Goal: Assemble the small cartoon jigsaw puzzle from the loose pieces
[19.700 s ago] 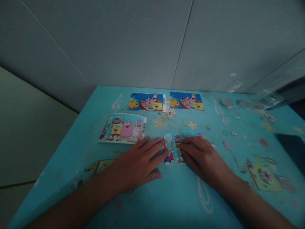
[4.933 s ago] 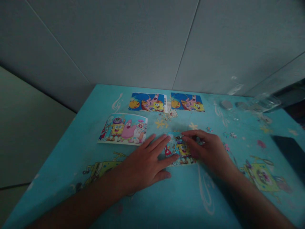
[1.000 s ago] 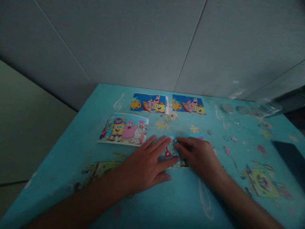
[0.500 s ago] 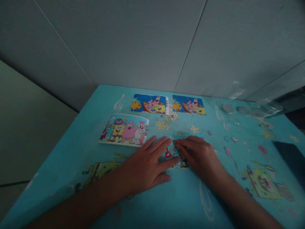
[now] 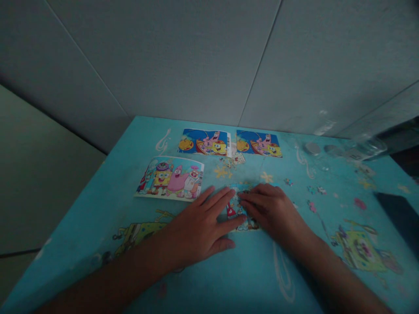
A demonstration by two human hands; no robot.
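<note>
A small cartoon jigsaw puzzle (image 5: 232,211) lies on the table, partly covered by both hands. My left hand (image 5: 204,224) rests with fingers spread, its fingertips touching the puzzle's left side. Over the middle of the puzzle, my right hand (image 5: 268,204) is closed, thumb and fingers pinched together at the surface. Whatever the pinch may hold is hidden. Up and to the left lies a picture card (image 5: 173,179) showing cartoon figures in a row. Loose puzzle pieces (image 5: 311,206) are scattered to the right of my right hand.
A blue picture card (image 5: 205,142) and a matching blue picture (image 5: 258,143) lie near the wall. More small pieces (image 5: 229,163) sit below them. At the back right are a clear plastic jar (image 5: 368,149) and a round lid (image 5: 312,148). A dark flat object (image 5: 397,218) lies at the right edge.
My right hand has shifted very slightly to the left and up over the puzzle, still pinched. My left hand stays in place, and the cards and pieces have not moved.
</note>
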